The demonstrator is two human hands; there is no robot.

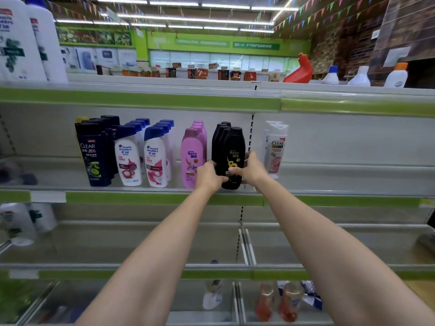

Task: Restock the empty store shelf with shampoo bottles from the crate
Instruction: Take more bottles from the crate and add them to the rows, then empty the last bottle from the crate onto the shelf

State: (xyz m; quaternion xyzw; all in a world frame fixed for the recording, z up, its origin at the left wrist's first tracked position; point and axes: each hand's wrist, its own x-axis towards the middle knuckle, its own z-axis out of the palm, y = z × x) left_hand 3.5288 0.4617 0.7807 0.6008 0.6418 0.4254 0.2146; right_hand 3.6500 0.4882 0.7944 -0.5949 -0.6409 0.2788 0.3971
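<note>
**Both hands on the front black bottle**

We reach out with both arms to the middle shelf [141,198]. Our left hand [209,176] and right hand [250,169] are clamped on the front black bottle [233,158], one on each side, thumbs across its lower label. The bottle stands upright near the shelf edge, between the two hands. Behind it stands a row of black bottles [220,137]. Pink bottles [191,156] stand just to the left, white Clear bottles [275,149] to the right.

Looked like glossy black plastic on the front Rejoice bottle [231,158], smooth pink plastic on its neighbour [191,156]. Seemed pale painted metal, smooth and faintly reflective, along the shelf [341,182], edged by a matt green strip [141,198].
</note>
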